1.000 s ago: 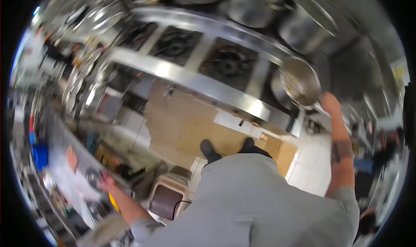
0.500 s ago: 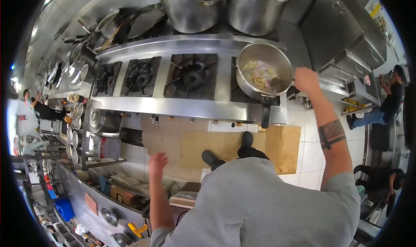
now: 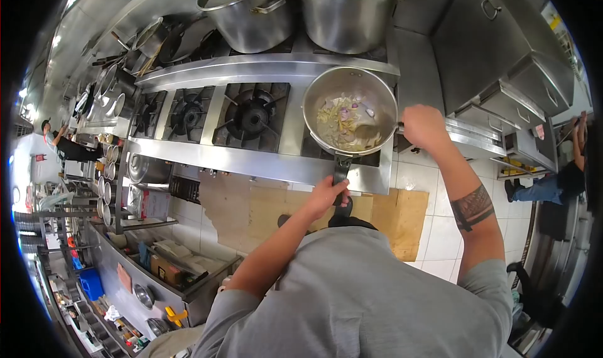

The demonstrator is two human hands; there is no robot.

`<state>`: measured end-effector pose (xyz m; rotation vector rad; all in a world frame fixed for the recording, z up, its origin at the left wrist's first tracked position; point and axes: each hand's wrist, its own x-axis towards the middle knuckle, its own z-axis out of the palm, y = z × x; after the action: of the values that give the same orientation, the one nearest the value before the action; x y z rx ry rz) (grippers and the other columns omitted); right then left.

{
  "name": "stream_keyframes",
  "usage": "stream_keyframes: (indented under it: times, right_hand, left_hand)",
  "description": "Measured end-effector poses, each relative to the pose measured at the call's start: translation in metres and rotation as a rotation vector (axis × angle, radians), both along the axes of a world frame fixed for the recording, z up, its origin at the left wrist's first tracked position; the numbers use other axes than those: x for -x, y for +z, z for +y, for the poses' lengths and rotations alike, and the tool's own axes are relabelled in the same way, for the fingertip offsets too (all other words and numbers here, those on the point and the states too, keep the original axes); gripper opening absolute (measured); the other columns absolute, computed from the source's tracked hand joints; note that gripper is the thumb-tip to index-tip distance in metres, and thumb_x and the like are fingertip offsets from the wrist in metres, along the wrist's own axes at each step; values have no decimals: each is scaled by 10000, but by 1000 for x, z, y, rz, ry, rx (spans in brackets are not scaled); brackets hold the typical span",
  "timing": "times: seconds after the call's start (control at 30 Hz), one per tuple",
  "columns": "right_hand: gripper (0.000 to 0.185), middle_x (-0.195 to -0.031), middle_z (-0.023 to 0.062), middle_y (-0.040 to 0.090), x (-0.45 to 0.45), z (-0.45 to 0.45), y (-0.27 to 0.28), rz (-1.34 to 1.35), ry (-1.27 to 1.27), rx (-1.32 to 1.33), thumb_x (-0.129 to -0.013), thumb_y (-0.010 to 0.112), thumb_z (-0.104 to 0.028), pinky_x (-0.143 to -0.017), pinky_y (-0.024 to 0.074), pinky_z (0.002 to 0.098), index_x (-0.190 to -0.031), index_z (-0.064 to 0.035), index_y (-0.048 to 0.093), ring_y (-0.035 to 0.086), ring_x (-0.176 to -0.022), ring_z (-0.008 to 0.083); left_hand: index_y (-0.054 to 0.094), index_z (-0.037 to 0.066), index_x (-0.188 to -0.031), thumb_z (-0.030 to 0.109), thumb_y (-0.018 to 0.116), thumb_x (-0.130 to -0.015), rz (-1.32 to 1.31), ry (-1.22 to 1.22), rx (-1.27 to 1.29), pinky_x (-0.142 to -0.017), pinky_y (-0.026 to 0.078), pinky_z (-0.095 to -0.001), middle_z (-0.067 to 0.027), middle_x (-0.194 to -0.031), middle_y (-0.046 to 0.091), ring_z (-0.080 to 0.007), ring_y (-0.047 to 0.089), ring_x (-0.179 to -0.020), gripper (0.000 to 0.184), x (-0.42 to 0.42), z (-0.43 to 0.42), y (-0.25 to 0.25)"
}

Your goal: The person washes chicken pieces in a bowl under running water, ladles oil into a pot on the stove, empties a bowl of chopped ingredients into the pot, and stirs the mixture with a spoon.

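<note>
A deep steel saucepan with chopped, pale and purplish pieces, onion-like, in its bottom rests at the right end of the stove. My left hand is wrapped round its long black handle, which points toward me. At the right rim, my right hand is closed in a fist on a spoon-like utensil, mostly hidden by the fingers; a dull, rounded shape inside the pan near that side seems to be its head.
Burners with black grates run along the steel stove to the left. Two large stockpots stand behind. Flattened cardboard covers the floor. A steel counter is behind me at left. Other people stand at both sides.
My left hand has come up from the lower left and taken hold of the saucepan's handle. The view has shifted, and my right hand remains closed at the rim.
</note>
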<state>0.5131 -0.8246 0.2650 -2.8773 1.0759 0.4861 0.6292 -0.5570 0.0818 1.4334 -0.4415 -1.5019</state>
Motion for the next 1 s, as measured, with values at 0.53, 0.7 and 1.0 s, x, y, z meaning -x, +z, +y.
stream_keyframes:
  times: [0.53,0.7,1.0]
  right_hand:
    - [213,-947,219,714,-15,-18,-32,-154,-28,17,-815,582,-77,-767,578,465,-934,-4,743,712,-892,379]
    - [237,-969,171,716,-43,4,-71,-215,163,-129,-803,612,-97,-774,567,486,-983,-132,761,691,-951,369]
    - [189,-913,175,721,-69,10,-7,-29,147,210,-779,627,-119,-717,592,439,-899,-62,761,725,-838,335]
  left_hand:
    - [547,27,-941,258,623,-1003,-314,141,-81,-487,442,-286,-9,-664,541,-101,508,-543,250,-42,9,16]
    - [515,24,-984,257,637,-991,-222,103,-72,-482,416,-300,-20,-699,539,-111,485,-543,264,-47,11,14]
    - [487,25,-986,261,609,-1012,-205,-18,-4,-501,455,-303,-31,-690,541,-123,530,-561,266,-57,13,15]
